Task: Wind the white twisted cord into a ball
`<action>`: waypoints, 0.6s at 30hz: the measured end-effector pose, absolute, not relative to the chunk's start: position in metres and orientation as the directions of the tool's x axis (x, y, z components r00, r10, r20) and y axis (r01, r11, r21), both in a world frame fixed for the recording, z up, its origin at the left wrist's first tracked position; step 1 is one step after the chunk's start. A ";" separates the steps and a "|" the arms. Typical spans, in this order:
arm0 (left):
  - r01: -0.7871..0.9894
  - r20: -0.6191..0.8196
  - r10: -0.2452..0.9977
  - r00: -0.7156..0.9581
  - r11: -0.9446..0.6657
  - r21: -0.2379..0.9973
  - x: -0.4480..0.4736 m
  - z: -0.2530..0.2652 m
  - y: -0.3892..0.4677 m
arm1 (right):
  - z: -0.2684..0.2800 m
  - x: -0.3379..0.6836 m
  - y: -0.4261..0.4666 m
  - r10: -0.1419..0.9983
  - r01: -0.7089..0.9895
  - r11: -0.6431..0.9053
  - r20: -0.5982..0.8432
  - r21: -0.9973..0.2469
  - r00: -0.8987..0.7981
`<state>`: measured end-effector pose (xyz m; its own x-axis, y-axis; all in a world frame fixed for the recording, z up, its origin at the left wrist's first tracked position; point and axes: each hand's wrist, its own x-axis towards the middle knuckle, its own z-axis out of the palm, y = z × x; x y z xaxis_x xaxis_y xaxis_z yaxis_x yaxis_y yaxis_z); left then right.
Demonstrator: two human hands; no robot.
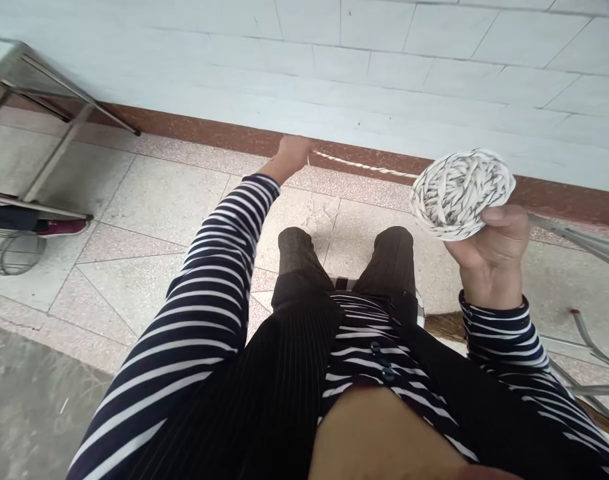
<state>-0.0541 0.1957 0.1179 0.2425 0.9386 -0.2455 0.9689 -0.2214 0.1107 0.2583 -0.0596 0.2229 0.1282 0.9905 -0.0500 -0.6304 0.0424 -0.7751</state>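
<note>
My right hand (499, 250) grips a round woven piece (461, 190) of white cord with dark flecks, thumb on its near face and fingers behind it. From the piece's left side a twisted white cord (367, 165) runs nearly straight across to my left hand (293, 155). That hand is closed on the cord, out in front of the wall's brown base strip. Below it, a short loose end hangs down. Thin white strands (318, 212), blurred, show over the floor under the left hand.
A white tiled wall (384, 73) stands ahead. At the left is a metal-framed table (59, 100), with another person's red shoe (64, 227) and a wire basket (19, 253) beneath. Metal chair legs (587, 340) are at the right. Tiled floor (159, 200) lies around my knees.
</note>
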 end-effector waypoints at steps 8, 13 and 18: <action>0.764 -0.003 0.842 0.539 -0.487 0.423 0.077 0.116 0.195 | 0.222 0.266 -0.060 0.973 -0.586 0.149 0.012 -0.796 0.231; 0.653 -0.206 0.642 0.738 -0.603 0.458 0.056 0.050 0.118 | 0.239 0.276 -0.052 0.961 -0.592 0.229 0.085 -0.773 0.262; 0.811 -0.409 0.707 0.577 -0.439 0.386 -0.005 0.013 0.091 | 0.253 0.275 -0.048 0.971 -0.591 0.217 0.111 -0.777 0.211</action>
<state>-0.0052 0.0914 0.0133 0.5770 0.7071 -0.4088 0.8114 -0.4392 0.3856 0.2748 -0.0483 0.2525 0.2110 0.9712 0.1106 -0.5912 0.2168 -0.7768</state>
